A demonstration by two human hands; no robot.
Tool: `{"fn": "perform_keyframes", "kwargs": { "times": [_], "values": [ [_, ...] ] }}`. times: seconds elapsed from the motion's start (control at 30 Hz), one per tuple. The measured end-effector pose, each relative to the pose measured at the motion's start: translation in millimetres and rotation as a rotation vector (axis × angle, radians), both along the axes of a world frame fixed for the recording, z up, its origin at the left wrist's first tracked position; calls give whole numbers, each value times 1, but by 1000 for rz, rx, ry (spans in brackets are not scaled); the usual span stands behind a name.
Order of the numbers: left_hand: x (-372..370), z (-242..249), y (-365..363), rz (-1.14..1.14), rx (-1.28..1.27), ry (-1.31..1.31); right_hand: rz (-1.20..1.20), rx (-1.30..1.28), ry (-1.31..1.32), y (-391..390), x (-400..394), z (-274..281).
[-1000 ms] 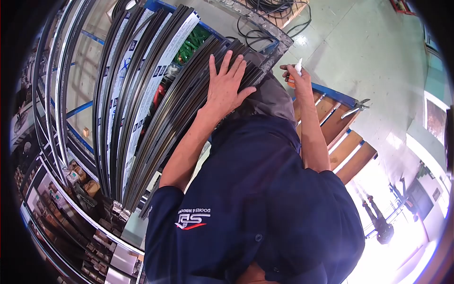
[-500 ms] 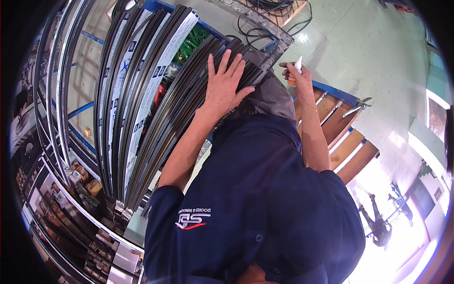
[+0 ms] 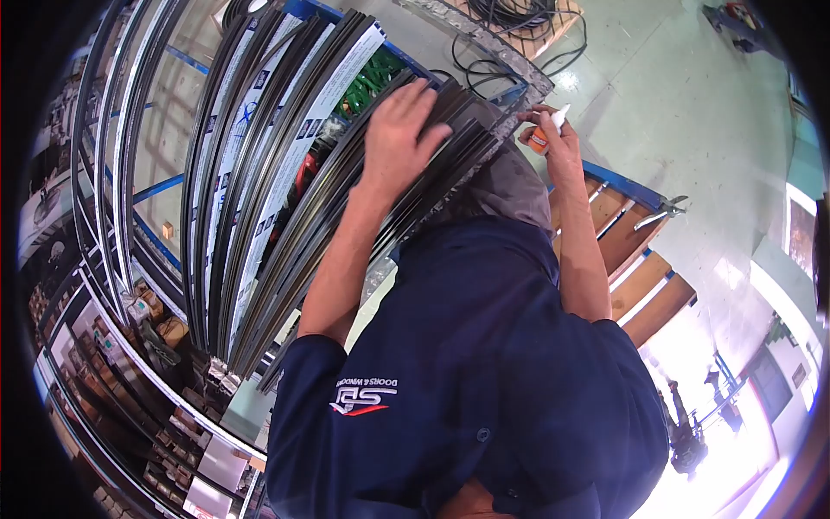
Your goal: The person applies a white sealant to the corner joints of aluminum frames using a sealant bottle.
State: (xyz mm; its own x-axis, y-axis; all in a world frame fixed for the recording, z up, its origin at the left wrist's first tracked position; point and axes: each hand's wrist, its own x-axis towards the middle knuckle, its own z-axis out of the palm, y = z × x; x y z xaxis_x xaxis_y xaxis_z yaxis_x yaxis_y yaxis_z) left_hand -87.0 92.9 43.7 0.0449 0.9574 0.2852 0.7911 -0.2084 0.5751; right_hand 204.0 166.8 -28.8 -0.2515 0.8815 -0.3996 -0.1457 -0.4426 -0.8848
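Observation:
Long dark metal profiles (image 3: pixel 298 225) lie side by side in a bundle left of my body. Over their upper end is my left hand (image 3: pixel 398 138), thumb apart from the fingers, slightly blurred and holding nothing. My right hand (image 3: pixel 565 151) is closed around a small bottle (image 3: pixel 538 140) with an orange body and a white pointed nozzle. The bottle is tilted, nozzle pointing up and away from me, just right of the grey-edged bench (image 3: pixel 538 86).
More profiles with printed white film (image 3: pixel 298 138) stand further left, beside green pieces (image 3: pixel 372 78) in a bin. Black cable coils (image 3: pixel 510 10) lie at the top. To the right, a blue-framed wooden rack (image 3: pixel 622 216) holds a metal tool (image 3: pixel 661 212). A person (image 3: pixel 687 441) is in the distance.
My left hand has shifted left across the profiles, its spread fingers drawn closer together. My right hand still holds the bottle, now tilted more to the right. The view has shifted slightly.

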Motion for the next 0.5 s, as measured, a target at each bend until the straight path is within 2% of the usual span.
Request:
{"fn": "perform_keyframes", "kwargs": {
  "times": [0.03,0.2,0.33,0.5],
  "values": [
    [-10,-1,3,82,61,37,7,-2,-6,0,2,1],
    [-55,-12,14,292,-42,78,58,29,-39,3,9,2],
    [-65,-16,18,179,-208,-47,41,42,-59,8,8,6],
    [-60,-14,32,88,-260,42,39,43,-86,12,5,11]
  ]
}}
